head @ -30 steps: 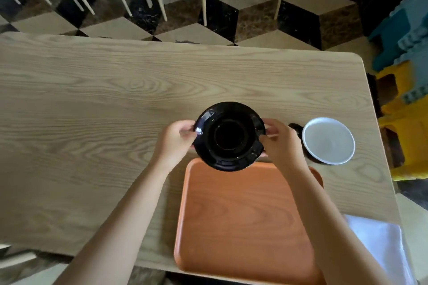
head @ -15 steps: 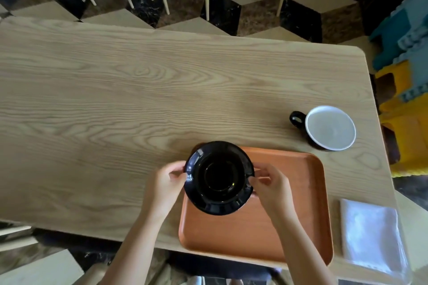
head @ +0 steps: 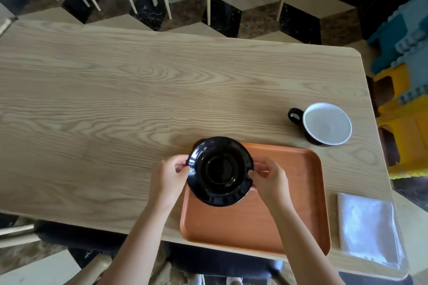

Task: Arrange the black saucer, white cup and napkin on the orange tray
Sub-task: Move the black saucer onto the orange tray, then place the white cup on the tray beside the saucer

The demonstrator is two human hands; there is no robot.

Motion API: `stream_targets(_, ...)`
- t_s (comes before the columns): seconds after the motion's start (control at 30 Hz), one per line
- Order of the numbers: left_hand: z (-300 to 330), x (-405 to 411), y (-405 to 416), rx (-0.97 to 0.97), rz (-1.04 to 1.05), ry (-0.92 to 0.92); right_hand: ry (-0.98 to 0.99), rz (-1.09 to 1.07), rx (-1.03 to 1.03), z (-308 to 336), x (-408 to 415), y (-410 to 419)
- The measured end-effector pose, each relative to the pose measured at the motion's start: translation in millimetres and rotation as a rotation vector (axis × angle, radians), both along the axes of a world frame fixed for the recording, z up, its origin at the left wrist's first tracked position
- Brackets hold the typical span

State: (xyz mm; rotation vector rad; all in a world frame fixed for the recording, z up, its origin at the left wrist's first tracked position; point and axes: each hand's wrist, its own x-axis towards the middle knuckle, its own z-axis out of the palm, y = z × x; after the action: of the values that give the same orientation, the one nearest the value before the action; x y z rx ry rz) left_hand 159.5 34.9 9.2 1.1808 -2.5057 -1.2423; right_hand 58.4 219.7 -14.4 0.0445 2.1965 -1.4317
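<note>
Currently, items logged left to right:

1. Left hand (head: 167, 178): fingers curled onto left rim of black saucer (head: 220, 171), pinching it.
2. Saucer: over far-left corner of orange tray (head: 289, 215), far-left edge overhanging tray rim toward table (head: 115, 99). Can't tell if seated or just above tray.
3. Right hand (head: 269, 179): thumb and fingers closed on saucer's right rim. Two-handed hold.
4. White cup (head: 327, 124): on table, beyond tray's far-right corner, black handle pointing left. Not on tray.
5. Napkin (head: 368, 227): flat on table, just right of tray, at near-right table edge.
6. Risks, in my judgement: saucer let go where it is could rest on tray lip and rock or tip; glossy rim may slip from fingertips. Tray's near edge appears to overhang table; weight placed near could tilt it.
</note>
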Motion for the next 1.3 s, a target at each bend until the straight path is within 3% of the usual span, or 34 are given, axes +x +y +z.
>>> stream_targets(0.33, -5.4, 3.1, -3.6, 0.057, -0.005, -0.027, 0.093, 0.100, 0.097, 5.4, 1.0, 2.1)
stream_targets(0.47, -3.0, 5.1, -3.3, -0.029, -0.060, -0.074, 0.120, 0.201, 0.112, 9.9, 0.2, 9.2)
stream_targets(0.6, 6.7, -3.1, 14.0, -0.251, -0.169, -0.049, 0.304, 0.335, 0.219, 18.3, -1.9, 22.1)
stream_targets(0.7, 18.1, -25.3, 44.3, -0.415, -0.362, 0.026, 0.410, 0.396, 0.308, 35.5, -5.3, 33.4)
stream_targets(0.83, 34.3, -73.1, 81.7, -0.588, -0.667, 0.145, 0.847, 0.331, 0.511, 56.6, -25.7, 58.5)
stream_targets(0.9, 40.4, -102.7, 92.9, -0.652, -0.749, 0.184, 0.942, 0.302, 0.638, 62.7, -47.6, 77.6)
stream_targets(1.0, 40.8, -142.1, 105.9, -0.671, -0.831, 0.157, 0.901, 0.316, 0.728, 57.7, -78.3, 104.4)
stream_targets(1.17, 24.6, -180.7, 124.9, -0.644, -0.952, 0.086, 0.673, 0.347, 0.756, 39.3, -99.3, 125.2)
stream_targets(1.3, 15.9, -197.5, 129.5, -0.642, -0.970, -0.001, 0.717, 0.312, 0.689, 30.7, -106.4, 123.1)
